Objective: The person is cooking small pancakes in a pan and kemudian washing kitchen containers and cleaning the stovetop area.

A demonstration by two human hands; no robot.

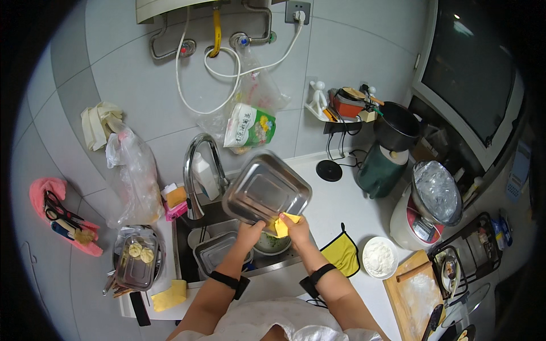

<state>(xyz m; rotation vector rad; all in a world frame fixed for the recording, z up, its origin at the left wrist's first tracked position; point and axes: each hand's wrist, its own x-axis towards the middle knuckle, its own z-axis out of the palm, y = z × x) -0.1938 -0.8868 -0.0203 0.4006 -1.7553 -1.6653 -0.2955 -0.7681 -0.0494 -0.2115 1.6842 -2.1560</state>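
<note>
A rectangular stainless steel tray [268, 184] is held up over the sink, tilted, its broad face in view. My left hand [251, 233] grips its near edge. My right hand [297, 230] pinches a yellow cloth [282, 225] against the near right corner of that tray. Beneath them the steel sink [183, 255] holds another rectangular metal container [217, 254], a bowl with green bits [273, 246] and a pale round dish partly hidden behind that container. The chrome faucet [190, 179] arches just left of the raised tray.
Left of the sink, a metal tray [134, 273] holds pale buns, near a yellow cloth [169, 296]. On the right counter are a yellow-green cloth [342, 255], a bowl of white flour [379, 257] and a floured wooden board [416, 290] with a rolling pin [413, 272].
</note>
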